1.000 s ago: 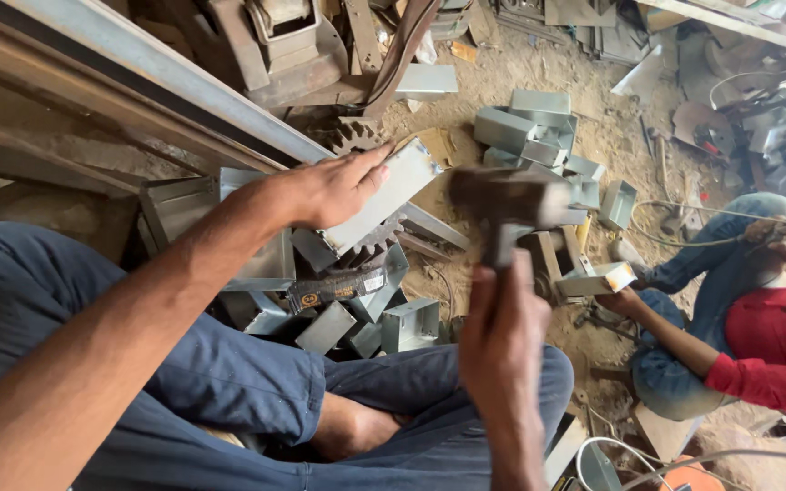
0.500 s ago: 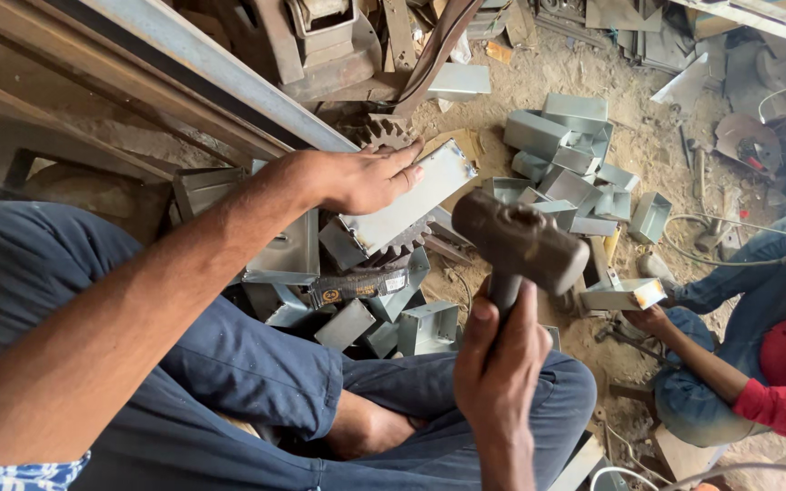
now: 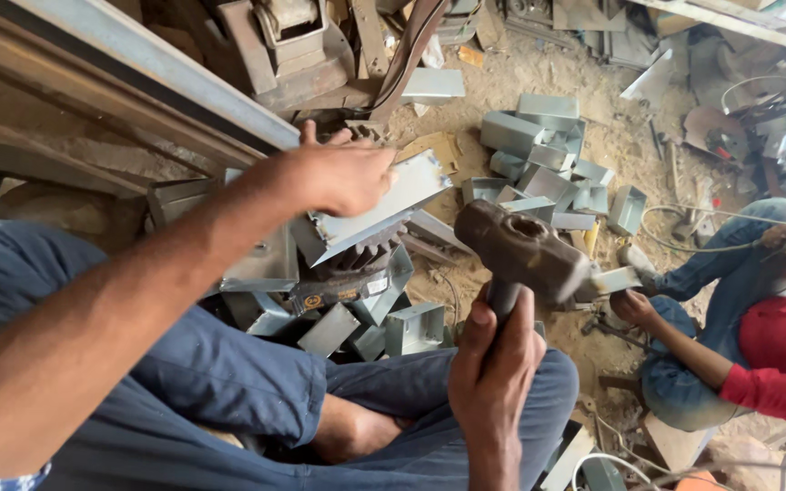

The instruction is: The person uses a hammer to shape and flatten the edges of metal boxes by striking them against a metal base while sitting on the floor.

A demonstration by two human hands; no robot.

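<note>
Head view: a bent sheet-metal piece [image 3: 384,214] lies tilted across a toothed gear [image 3: 361,257], near the middle of the floor. The left hand [image 3: 338,177] presses down on its far-left end, fingers curled over the edge in a closed grip. The right hand [image 3: 493,364] is wrapped tight round the handle of a heavy hammer [image 3: 520,250], whose dark, rusty head hangs just right of the piece, apart from it.

Against a second ago, the hammer head has come lower and closer to the piece, and the left hand has shifted a little along the metal while keeping it pinned. That suggests a swing is under way, though no contact shows yet.

Under the piece sit more folded grey metal boxes [image 3: 411,327], close to the person's blue-trousered legs [image 3: 229,391]. Further right a larger heap of the same boxes [image 3: 548,155] rests on the sandy floor [image 3: 502,82]. At the right edge another person in a red sleeve [image 3: 775,382] crouches, hand near the ground.
</note>
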